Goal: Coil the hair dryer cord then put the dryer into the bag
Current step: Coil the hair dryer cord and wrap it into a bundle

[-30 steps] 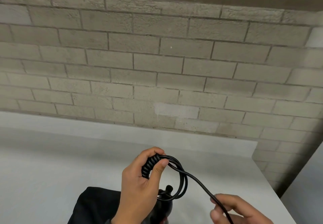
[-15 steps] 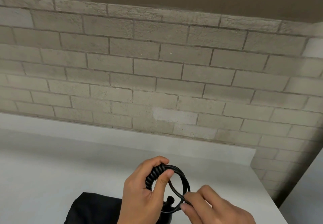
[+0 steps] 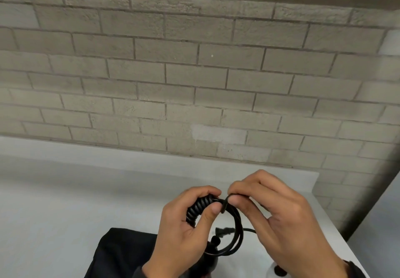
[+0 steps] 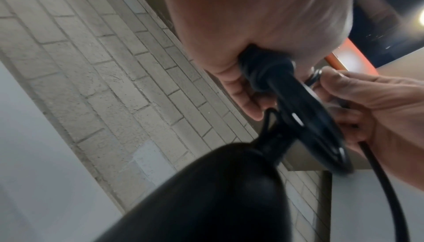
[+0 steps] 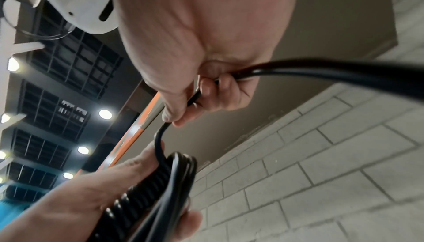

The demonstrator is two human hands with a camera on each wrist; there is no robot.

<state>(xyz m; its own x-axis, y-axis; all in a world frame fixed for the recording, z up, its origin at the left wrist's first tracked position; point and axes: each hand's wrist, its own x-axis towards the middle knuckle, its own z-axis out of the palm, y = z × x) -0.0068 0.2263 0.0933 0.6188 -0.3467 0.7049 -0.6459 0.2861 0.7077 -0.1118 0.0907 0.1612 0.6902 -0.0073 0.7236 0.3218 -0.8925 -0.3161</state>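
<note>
Gripping the springy cord [image 3: 234,234] loops, the left hand [image 3: 184,230] must clamp their crossing while the right hand [image 3: 279,219] pinches the limp, light tail.

The cord [image 3: 237,230] was black, as were the hair dryer [image 4: 218,191] and the bag [image 3: 121,254]; the table [image 3: 65,202] was plain white, and the wall [image 3: 194,82] showed a grey-beige brick pattern
</note>
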